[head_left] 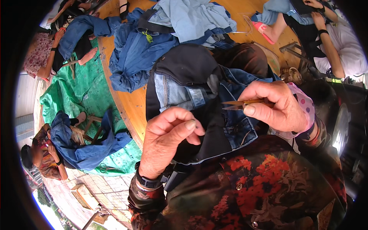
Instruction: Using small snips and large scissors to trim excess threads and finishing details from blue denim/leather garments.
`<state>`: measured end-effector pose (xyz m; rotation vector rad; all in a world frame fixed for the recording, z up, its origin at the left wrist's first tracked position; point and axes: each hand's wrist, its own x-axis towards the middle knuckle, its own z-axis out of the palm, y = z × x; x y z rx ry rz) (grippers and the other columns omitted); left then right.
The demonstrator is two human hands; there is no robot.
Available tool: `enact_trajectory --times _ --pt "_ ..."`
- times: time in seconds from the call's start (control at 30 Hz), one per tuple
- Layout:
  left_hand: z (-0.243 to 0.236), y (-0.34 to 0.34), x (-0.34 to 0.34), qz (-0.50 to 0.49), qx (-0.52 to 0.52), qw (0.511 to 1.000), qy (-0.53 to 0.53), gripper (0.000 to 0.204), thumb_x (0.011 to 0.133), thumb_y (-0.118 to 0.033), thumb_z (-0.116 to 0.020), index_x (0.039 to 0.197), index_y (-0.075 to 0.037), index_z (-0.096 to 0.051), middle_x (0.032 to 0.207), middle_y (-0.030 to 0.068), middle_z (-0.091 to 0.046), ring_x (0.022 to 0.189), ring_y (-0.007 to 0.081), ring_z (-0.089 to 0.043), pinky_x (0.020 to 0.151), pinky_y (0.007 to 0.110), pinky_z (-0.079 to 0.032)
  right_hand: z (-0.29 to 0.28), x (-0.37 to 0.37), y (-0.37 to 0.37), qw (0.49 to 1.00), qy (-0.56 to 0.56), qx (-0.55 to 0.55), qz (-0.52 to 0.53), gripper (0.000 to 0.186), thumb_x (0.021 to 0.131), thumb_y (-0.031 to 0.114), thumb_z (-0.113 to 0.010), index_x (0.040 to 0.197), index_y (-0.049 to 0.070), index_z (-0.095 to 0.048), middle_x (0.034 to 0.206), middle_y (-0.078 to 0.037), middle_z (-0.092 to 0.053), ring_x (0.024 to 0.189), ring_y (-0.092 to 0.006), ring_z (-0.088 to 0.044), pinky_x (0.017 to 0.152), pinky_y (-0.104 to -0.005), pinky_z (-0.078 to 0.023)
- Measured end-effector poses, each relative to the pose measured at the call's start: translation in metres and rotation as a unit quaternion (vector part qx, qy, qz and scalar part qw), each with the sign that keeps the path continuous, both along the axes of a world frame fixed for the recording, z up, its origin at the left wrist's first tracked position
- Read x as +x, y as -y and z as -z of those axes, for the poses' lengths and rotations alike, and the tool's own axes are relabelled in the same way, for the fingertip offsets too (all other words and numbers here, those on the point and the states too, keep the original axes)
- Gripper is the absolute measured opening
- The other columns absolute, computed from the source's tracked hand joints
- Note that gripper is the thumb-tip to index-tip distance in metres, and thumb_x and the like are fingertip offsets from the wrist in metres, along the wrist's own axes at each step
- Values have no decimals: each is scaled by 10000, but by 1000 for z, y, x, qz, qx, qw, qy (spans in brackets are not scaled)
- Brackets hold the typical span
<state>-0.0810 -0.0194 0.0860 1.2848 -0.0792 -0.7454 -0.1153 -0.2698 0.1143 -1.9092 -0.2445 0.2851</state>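
A pair of dark blue jeans (239, 132) with a black lining (184, 63) lies across my lap. My left hand (170, 140) hovers over the black cloth at the lap's middle, thumb and forefinger pinched together; anything between them is too small to make out. In my right hand (274, 105) are small thread snips (234, 103) with brass-coloured handles, their two blades pointing left above the waistband, a little up and right of my left hand. A pink dotted band (308, 107) circles my right wrist.
Piled denim (142, 57) and light blue cloth (191, 15) lie on a wooden board (136, 111) ahead. Co-workers handle denim at top left (40, 57), top right (337, 53) and lower left (50, 161). A green tarp (65, 99) and wooden stools (92, 126) are at left.
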Motion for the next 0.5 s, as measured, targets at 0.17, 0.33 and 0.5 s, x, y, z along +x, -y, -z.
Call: enact_trajectory --times 0.17,0.33,0.5 --pt "10 -28 -1 -124 26 991 53 182 850 -163 -611 899 1 -551 737 110 -608 563 131 -540 526 226 -451 19 -7 3 987 -118 93 50 167 837 126 -668 873 4 -559 748 5 -563 686 -26 -467 585 -199 -392" --pt "32 -83 -14 -251 187 937 154 146 853 -162 -617 842 -29 -559 678 32 -549 578 88 -460 537 211 -377 37 -13 1 988 -104 101 50 195 818 102 -678 827 39 -495 721 45 -458 643 -21 -389 561 -190 -322" --pt "109 -195 -57 -277 459 842 59 199 841 -144 -624 694 -39 -540 552 16 -516 467 68 -421 441 224 -326 41 -13 0 983 -136 96 78 191 821 101 -678 812 41 -498 706 51 -444 630 -23 -375 539 -201 -310"
